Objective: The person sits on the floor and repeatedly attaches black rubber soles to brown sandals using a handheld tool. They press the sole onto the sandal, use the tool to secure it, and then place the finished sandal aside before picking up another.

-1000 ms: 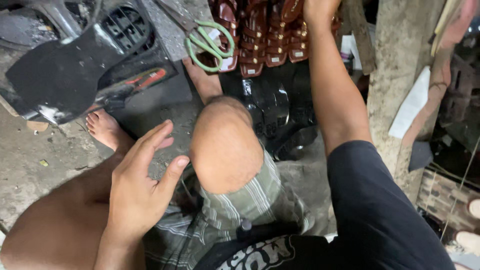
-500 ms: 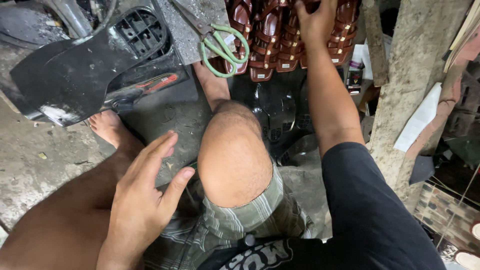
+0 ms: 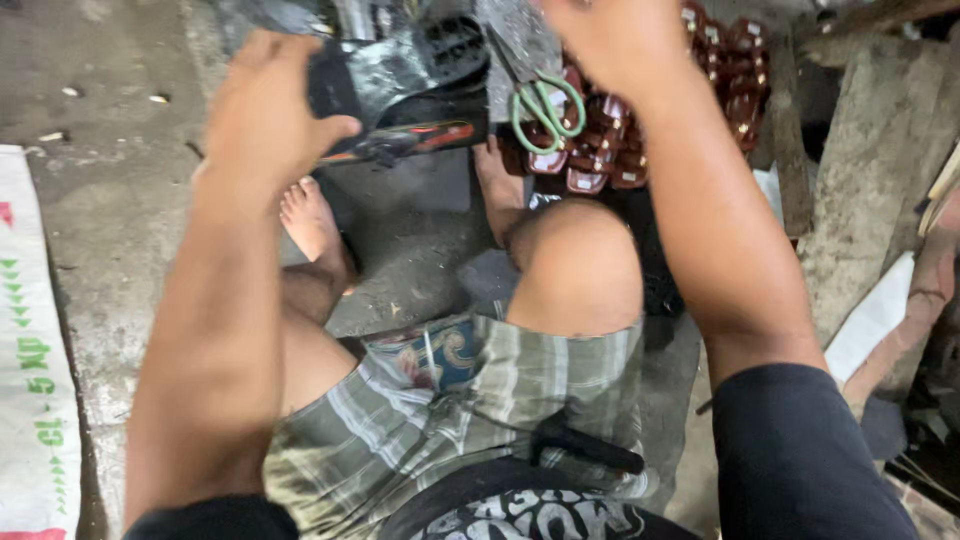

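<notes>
Hands reached forward over the bent knees of a person who sat on the concrete floor [image 3: 130, 230]. The left hand [image 3: 268, 112], in the upper left of the frame, was closed around the near end of a black sheet of rubber-like material [image 3: 400, 65]; its fingers curled over the edge and the thumb pressed from the side. This sheet ran from the hand toward the upper middle of the frame, so its long axis lay roughly left to right and a little upward, and it was touching the hand itself. Just beyond the sheet, in the upper middle, lay scissors with green handles [image 3: 548, 108] on a grey block [image 3: 520, 35], blades pointing up and away. The right hand [image 3: 612, 35] was at the top edge, right of the scissors and near them, above a pile of dark red sandal straps [image 3: 600, 160]; it was partly cut off and blurred, so I cannot tell if it was clenched or released. The right hand was clearly the nearer one to the scissors, the left one was busy with the sheet. A black and red tool [image 3: 405, 142] lay under the sheet.
</notes>
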